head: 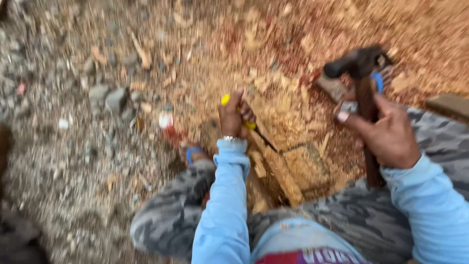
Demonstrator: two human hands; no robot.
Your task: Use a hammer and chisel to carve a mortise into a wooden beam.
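My left hand (233, 116) grips a yellow-handled chisel (254, 128), its dark blade angled down to the right onto a block of pale wood (293, 171) between my legs. My right hand (388, 132) is closed around the brown wooden handle of a hammer (359, 63), whose dark metal head is raised above and to the right of the chisel. Both arms wear light blue sleeves. My legs in grey camouflage trousers flank the wood. The picture is blurred by motion.
Wood chips and reddish sawdust (273, 54) cover the ground ahead. Grey gravel and stones (110, 98) lie to the left. My feet wear blue-strapped sandals (193, 155). A flat piece of wood (452, 103) lies at the right edge.
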